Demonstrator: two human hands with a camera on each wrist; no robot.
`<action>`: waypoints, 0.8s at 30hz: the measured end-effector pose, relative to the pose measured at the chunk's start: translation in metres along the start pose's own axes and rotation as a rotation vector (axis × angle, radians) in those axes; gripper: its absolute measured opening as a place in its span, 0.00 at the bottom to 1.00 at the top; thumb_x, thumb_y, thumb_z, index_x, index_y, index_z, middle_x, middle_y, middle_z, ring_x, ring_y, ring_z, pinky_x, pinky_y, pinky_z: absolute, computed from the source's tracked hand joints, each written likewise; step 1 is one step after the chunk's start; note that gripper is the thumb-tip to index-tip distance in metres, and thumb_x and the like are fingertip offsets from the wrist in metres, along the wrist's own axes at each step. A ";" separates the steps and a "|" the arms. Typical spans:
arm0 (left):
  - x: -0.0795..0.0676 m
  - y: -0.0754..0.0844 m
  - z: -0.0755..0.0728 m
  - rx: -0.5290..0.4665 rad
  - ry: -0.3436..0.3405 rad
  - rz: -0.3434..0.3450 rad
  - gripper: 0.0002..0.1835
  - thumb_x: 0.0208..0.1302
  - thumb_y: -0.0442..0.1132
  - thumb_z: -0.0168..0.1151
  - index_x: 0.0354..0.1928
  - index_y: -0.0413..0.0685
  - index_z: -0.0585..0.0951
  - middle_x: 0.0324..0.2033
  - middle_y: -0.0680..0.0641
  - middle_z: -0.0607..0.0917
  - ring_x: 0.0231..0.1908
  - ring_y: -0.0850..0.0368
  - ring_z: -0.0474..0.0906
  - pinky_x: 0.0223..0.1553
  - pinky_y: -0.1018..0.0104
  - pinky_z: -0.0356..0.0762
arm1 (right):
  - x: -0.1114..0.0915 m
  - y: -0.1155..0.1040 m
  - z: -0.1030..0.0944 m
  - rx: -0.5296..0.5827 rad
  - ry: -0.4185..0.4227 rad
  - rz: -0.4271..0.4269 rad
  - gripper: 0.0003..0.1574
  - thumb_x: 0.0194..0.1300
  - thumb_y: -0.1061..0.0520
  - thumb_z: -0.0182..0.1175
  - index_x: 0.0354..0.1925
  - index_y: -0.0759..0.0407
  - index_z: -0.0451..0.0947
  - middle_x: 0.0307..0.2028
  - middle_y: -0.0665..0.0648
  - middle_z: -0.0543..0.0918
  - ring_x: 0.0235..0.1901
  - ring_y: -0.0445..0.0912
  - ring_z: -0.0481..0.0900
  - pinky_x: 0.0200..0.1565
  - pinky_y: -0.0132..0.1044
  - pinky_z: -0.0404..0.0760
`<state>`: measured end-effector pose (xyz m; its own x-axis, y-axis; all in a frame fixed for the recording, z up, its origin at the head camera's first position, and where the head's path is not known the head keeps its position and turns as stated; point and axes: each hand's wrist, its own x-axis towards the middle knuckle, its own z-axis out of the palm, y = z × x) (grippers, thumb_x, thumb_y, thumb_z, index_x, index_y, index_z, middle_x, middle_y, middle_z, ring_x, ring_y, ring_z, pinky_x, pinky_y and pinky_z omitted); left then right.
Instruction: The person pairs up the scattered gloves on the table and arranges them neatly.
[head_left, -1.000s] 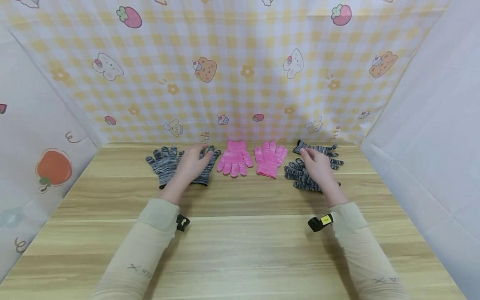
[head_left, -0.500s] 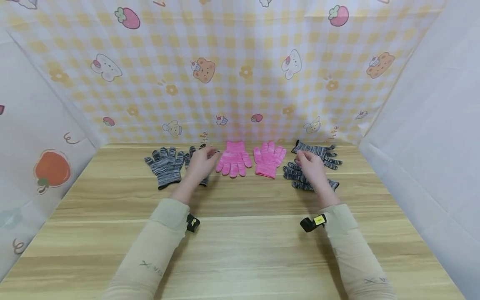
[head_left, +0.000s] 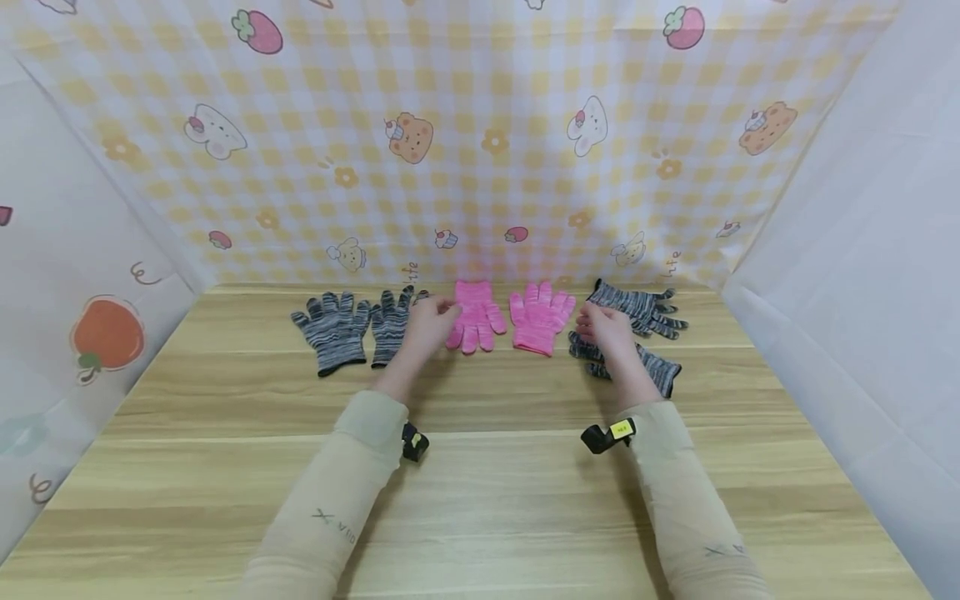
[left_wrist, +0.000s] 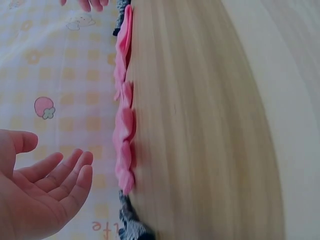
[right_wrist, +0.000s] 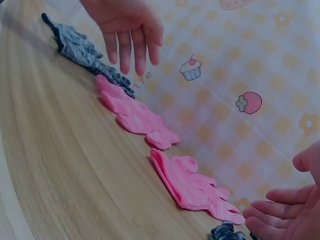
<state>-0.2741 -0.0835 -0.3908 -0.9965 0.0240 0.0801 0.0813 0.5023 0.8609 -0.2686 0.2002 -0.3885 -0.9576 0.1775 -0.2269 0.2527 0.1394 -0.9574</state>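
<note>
My left hand (head_left: 431,323) hovers over the gap between a grey striped knit glove (head_left: 388,327) and a pink glove (head_left: 478,317). Its fingers are relaxed and hold nothing, as the left wrist view shows at the left hand (left_wrist: 47,195). Over at the right, my right hand (head_left: 611,335) is above two grey striped gloves, one behind (head_left: 633,302) and one in front (head_left: 658,367), which it partly covers. The right wrist view has the right hand (right_wrist: 287,210) loosely curved with nothing in it. A second pink glove (head_left: 538,321) lies between the hands.
Another grey striped glove (head_left: 333,333) lies at the far left of the row. Behind the gloves rises a yellow checked cloth (head_left: 480,192); white cloth walls (head_left: 847,217) stand at both sides. The wooden table (head_left: 495,500) stretches toward the front.
My left hand has moved right, from over the grey gloves to the edge of the pink one. My right hand has shifted slightly left. The gloves lie where they were.
</note>
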 end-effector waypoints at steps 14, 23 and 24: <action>0.004 0.006 0.029 -0.021 -0.006 -0.080 0.17 0.68 0.41 0.53 0.50 0.38 0.81 0.44 0.41 0.83 0.41 0.51 0.79 0.44 0.60 0.78 | 0.009 0.000 0.017 0.109 0.020 0.107 0.30 0.72 0.52 0.47 0.65 0.70 0.64 0.57 0.69 0.73 0.50 0.54 0.78 0.55 0.42 0.75; 0.003 0.011 0.043 -0.068 -0.001 -0.074 0.13 0.65 0.37 0.55 0.36 0.32 0.83 0.28 0.40 0.82 0.22 0.59 0.72 0.22 0.71 0.71 | 0.008 0.002 0.024 0.186 -0.028 0.131 0.32 0.74 0.54 0.43 0.67 0.72 0.57 0.61 0.72 0.67 0.59 0.60 0.69 0.60 0.44 0.70; 0.002 0.011 0.045 -0.097 -0.008 -0.084 0.13 0.65 0.37 0.55 0.38 0.32 0.83 0.29 0.39 0.82 0.21 0.58 0.72 0.20 0.72 0.71 | 0.008 0.002 0.025 0.193 -0.030 0.138 0.32 0.74 0.54 0.44 0.68 0.72 0.56 0.62 0.72 0.66 0.59 0.60 0.69 0.60 0.44 0.70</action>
<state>-0.2764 -0.0387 -0.4034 -1.0000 -0.0072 0.0017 -0.0015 0.4168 0.9090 -0.2791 0.1776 -0.3968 -0.9203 0.1525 -0.3603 0.3530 -0.0737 -0.9327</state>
